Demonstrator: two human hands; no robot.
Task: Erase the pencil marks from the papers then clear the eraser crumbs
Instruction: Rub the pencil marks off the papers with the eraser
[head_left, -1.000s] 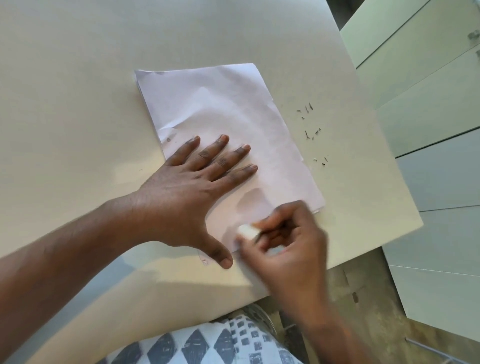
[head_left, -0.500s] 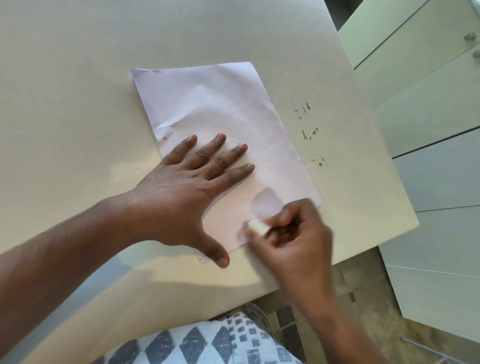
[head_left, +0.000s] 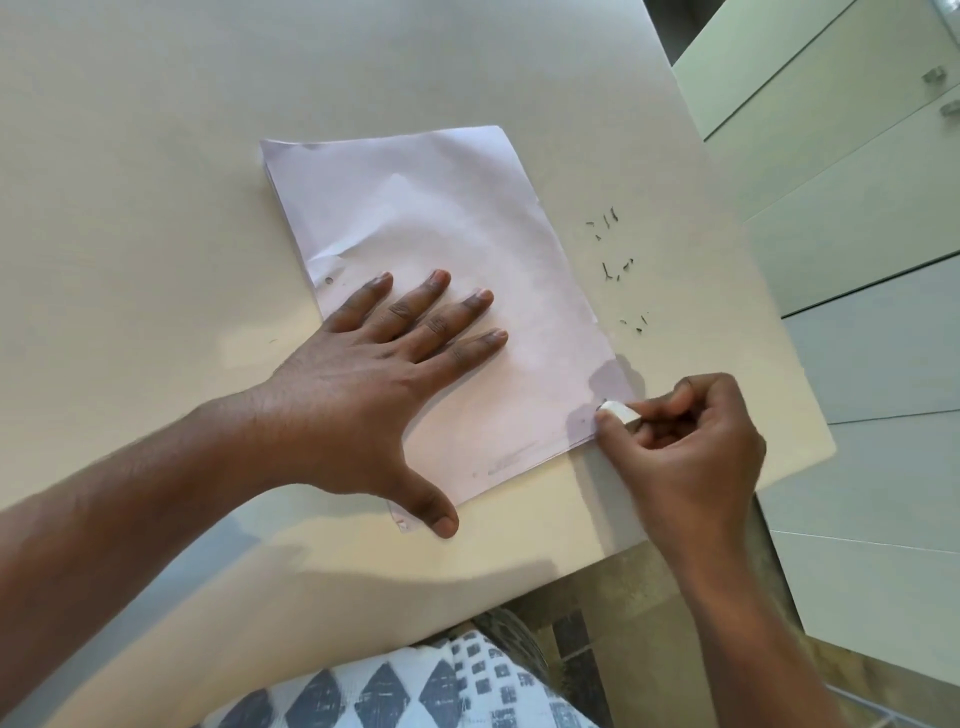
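A thin stack of white papers (head_left: 441, 223) lies slanted on the cream table (head_left: 130, 182). My left hand (head_left: 363, 395) presses flat on the lower half of the top sheet, fingers spread. My right hand (head_left: 685, 457) pinches a small white eraser (head_left: 618, 411) at the sheet's near right corner, where the eraser tip touches the paper edge. Faint grey pencil smudges (head_left: 511, 460) show along the near edge. Dark eraser crumbs (head_left: 615, 270) lie scattered on the table just right of the papers.
The table's right edge (head_left: 810, 395) runs close to the crumbs, with pale cabinet fronts (head_left: 857, 218) beyond it. The near table edge sits just below my hands, above a patterned cloth (head_left: 415, 686) on my lap.
My right hand slid the eraser from the sheet's near middle out to its near right corner. My left hand stayed pressed in place.
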